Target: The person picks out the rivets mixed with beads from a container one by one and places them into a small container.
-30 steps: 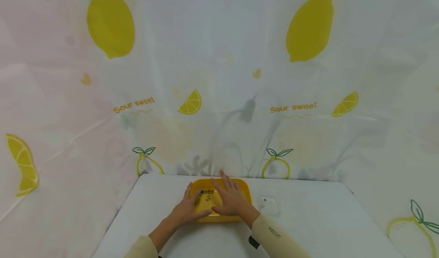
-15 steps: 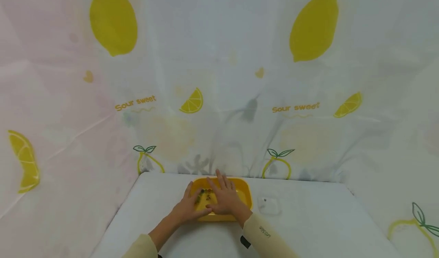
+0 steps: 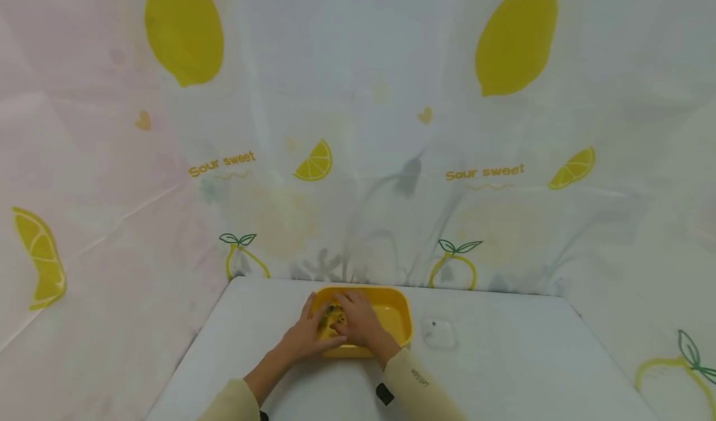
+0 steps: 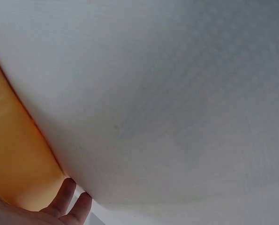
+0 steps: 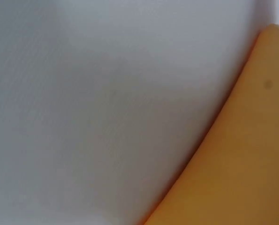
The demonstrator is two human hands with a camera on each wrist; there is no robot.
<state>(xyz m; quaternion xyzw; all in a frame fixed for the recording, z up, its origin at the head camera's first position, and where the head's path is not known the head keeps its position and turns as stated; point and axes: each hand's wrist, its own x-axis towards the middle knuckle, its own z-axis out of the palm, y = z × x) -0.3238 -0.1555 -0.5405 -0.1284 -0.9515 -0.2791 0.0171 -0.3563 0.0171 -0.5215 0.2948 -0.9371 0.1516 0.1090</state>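
A yellow tray (image 3: 394, 321) holds small round marble-like pieces (image 3: 332, 309), greenish and brown, near its left side. They are too small to identify exactly. My left hand (image 3: 304, 336) rests at the tray's left front corner, fingers spread over the left rim and thumb along the front. In the left wrist view, two fingertips (image 4: 68, 183) of it lie beside the tray's outer wall. Reaching into the tray, my right hand (image 3: 360, 323) has fingers and thumb apart around the small pieces, partly covering them. The right wrist view shows only the tray wall (image 5: 233, 164) and white table.
The tray sits on a white table (image 3: 503, 346) near its back edge. Right of it lies a small clear or white square item (image 3: 440, 334) with a dark dot. A lemon-print curtain (image 3: 358, 129) hangs behind and along both sides.
My right hand has moved left and lower into the tray, and its raised fingers have come down towards the small pieces. My left hand has stayed at the tray's corner.
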